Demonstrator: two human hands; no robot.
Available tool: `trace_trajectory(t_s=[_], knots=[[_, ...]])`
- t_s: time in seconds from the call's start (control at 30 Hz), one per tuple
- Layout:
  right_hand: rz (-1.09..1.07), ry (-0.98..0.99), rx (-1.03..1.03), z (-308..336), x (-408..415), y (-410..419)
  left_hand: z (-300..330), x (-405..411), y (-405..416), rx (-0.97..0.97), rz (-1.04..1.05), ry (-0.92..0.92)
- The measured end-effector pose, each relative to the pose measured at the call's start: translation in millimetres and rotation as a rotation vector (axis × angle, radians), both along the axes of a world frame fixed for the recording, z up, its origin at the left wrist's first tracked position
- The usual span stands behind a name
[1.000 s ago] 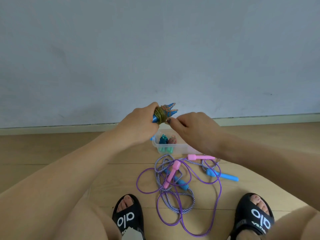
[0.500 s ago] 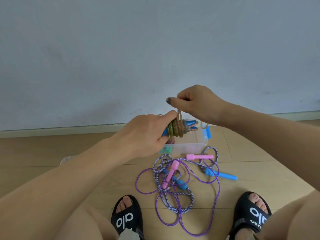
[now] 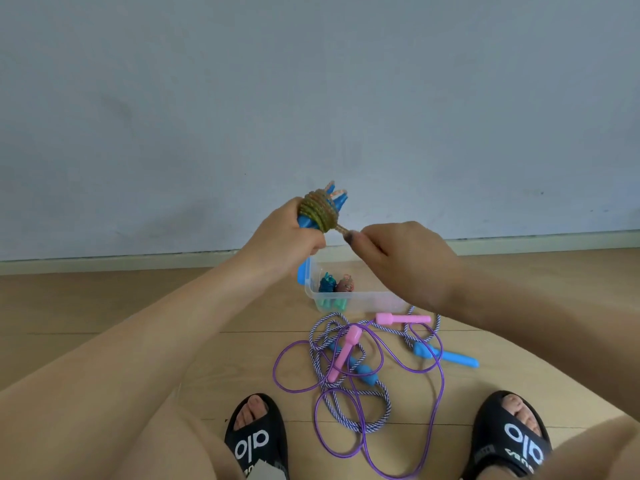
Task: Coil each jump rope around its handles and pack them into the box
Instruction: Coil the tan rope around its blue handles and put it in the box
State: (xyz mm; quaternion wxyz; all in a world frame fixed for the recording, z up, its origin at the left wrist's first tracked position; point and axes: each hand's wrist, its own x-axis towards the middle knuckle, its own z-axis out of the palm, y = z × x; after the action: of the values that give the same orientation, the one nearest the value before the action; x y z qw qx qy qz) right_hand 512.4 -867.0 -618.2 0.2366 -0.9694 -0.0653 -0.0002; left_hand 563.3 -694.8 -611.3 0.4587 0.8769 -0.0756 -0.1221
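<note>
My left hand (image 3: 287, 235) grips a pair of blue handles with an olive-green rope coiled around them (image 3: 317, 211), held up in front of the wall. My right hand (image 3: 398, 258) pinches the short free end of that rope (image 3: 341, 229) just right of the coil. Below my hands a clear plastic box (image 3: 360, 301) sits on the floor with two coiled ropes inside, one teal (image 3: 327, 284), one pinkish (image 3: 346, 284). In front of the box lie a purple rope with pink handles (image 3: 346, 353) and a blue-and-white striped rope with blue handles (image 3: 446, 356), tangled together.
The wooden floor (image 3: 138, 306) meets a pale wall with a skirting board (image 3: 104, 263) right behind the box. A blue lid edge (image 3: 302, 271) sticks out at the box's left side. My feet in black slides (image 3: 256, 441) flank the tangled ropes.
My left hand has lifted the coiled bundle up and left, tilting the handle tips upward. My right hand has dropped from above the bundle to its right side, still pinching the rope end.
</note>
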Motion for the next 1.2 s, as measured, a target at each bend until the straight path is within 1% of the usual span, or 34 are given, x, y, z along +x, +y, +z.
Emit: trace_trajectory(t_s=[0.1, 0.17, 0.27, 0.33, 0.43, 0.53, 0.6, 0.7, 0.8, 0.87, 0.93, 1.0, 1.07, 1.1, 1.17, 1.2], knots=[[0.092, -0.170, -0.193, 7, 2, -5, -3, -2, 0, 0.208, -0.117, -0.039], [0.160, -0.256, -0.285, 13, 4, -8, -6, -5, -1, 0.292, -0.178, -0.072], [0.232, -0.338, -0.334, 18, 7, -8, -11, -13, -4, 0.405, -0.256, -0.130], [0.248, -0.411, -0.314, 17, 10, -8, -12, -20, -7, 0.473, -0.334, -0.165], [0.205, -0.468, -0.223, 15, 16, -7, -10, -26, -9, 0.477, -0.402, -0.212], [0.203, -0.487, -0.242, 12, 19, -6, -5, -24, -7, 0.415, -0.401, -0.188], [0.203, -0.492, -0.263, 13, 22, -6, -4, -25, -7, 0.415, -0.386, -0.182], [0.181, -0.482, -0.213, 13, 24, -7, -2, -29, -8, 0.352, -0.373, -0.204], [0.116, -0.380, -0.056, 10, 23, -5, -2, -28, -5, 0.308, -0.382, -0.212], [0.078, -0.307, 0.044, 5, 22, -5, -3, -29, -3, 0.279, -0.412, -0.167], [0.059, -0.253, 0.082, 2, 20, -5, -2, -31, -3, 0.242, -0.452, -0.135], [0.051, -0.178, 0.127, 4, 20, -5, 0, -31, -3, 0.206, -0.483, -0.155], [0.032, -0.040, 0.247, 8, 21, -5, 3, -30, -3, 0.160, -0.483, -0.151], [0.015, 0.060, 0.332, 10, 21, -4, 4, -28, -1, 0.150, -0.486, -0.151], [-0.026, 0.270, 0.478, 12, 21, -4, 4, -26, 2, 0.159, -0.504, -0.165], [-0.040, 0.344, 0.521, 11, 21, -5, 4, -26, 3, 0.172, -0.515, -0.172]])
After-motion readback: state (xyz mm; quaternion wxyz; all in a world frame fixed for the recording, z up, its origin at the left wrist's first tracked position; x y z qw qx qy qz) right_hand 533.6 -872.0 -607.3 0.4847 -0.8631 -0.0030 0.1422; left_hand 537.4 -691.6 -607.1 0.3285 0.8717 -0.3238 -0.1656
